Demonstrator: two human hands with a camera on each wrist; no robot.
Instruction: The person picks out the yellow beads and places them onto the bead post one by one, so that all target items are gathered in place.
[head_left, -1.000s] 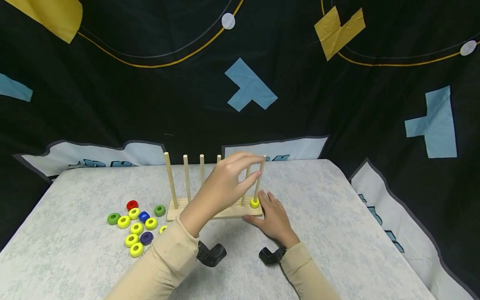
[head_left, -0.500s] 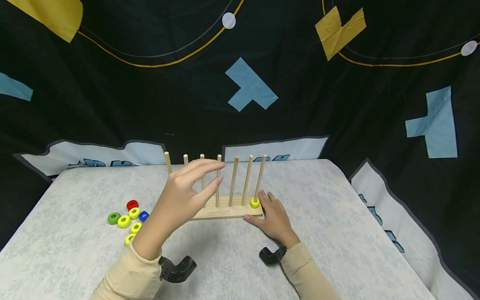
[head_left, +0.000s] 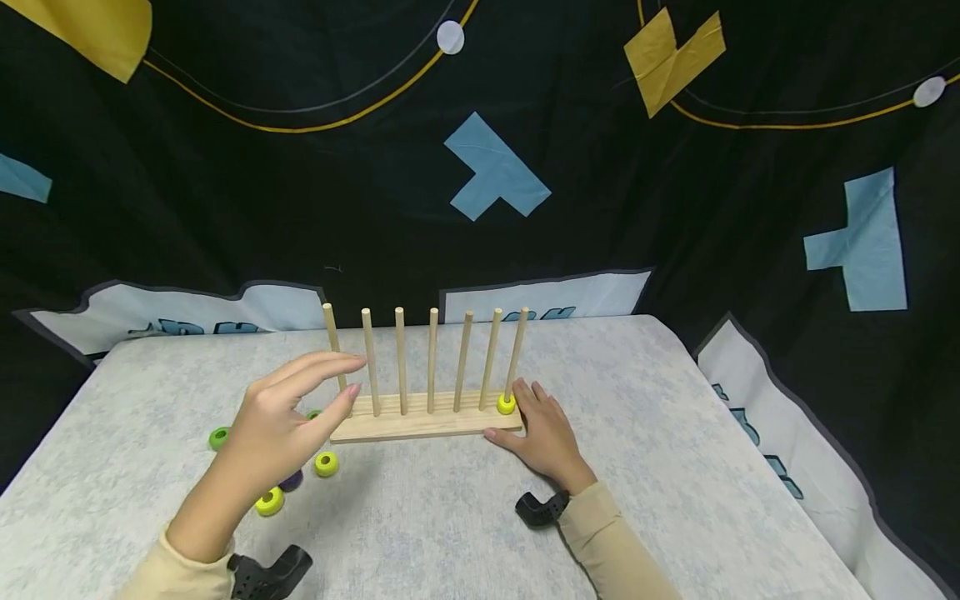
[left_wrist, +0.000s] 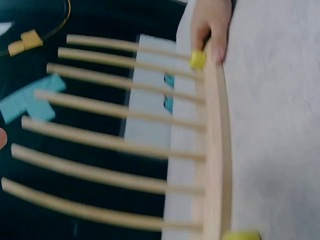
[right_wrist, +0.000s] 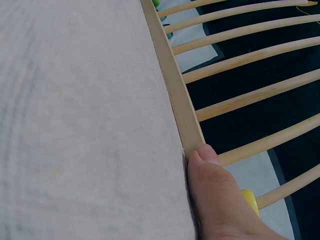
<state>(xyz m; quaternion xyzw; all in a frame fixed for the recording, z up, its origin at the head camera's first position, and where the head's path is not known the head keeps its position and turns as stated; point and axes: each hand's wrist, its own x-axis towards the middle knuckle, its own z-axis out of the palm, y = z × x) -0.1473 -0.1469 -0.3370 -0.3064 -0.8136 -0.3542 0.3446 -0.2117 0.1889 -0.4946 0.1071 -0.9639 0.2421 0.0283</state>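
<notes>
- Seven-peg wooden rack (head_left: 427, 428) stands on the table; one yellow ring (head_left: 507, 405) encircles its three-o'clock end peg (head_left: 516, 354).
- Left hand (head_left: 277, 421), nine o'clock from the rack's middle: thumb and fingers spread, nothing between.
- Right hand (head_left: 546, 437), three o'clock: fingers fairly straight, thumb touching the base's front edge.
- Loose rings (head_left: 326, 464) lie towards eight o'clock.
- Step, seemingly: between threadings; next calls for pinching another ring, rack steadied.
</notes>
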